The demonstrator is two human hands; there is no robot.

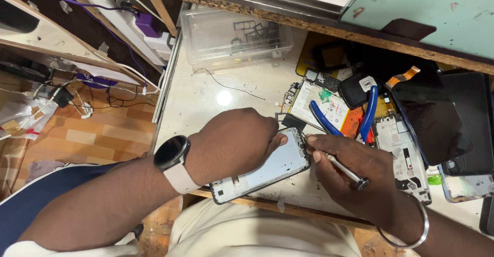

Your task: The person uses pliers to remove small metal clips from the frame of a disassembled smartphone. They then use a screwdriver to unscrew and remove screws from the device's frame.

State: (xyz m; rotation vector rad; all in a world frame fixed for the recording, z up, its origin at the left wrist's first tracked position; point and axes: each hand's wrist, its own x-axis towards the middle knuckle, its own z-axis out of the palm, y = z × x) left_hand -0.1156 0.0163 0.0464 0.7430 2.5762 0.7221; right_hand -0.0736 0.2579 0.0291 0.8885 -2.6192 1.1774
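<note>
Phone frame (267, 169), opened, back side up, lying on the near edge of the tabletop (206, 95), partly overhanging. Pinned at its far end by the left hand (234, 141), closed down over it, fingertips on the upper rim. Worked at the top right corner by the right hand (350, 167), clenched round a slim metal screwdriver (334, 162), tip at the frame's corner. Further right: dark display panel (437, 118), second stripped frame (404, 154), blue-handled pliers (350, 120). At the far side: clear plastic parts box (234, 36).

Risks, judged: tip slip across exposed parts, caused by excess pressure or poor seating; frame tipping off the edge, caused by overhang and a lifted left hand; loose small parts lost among clutter.
</note>
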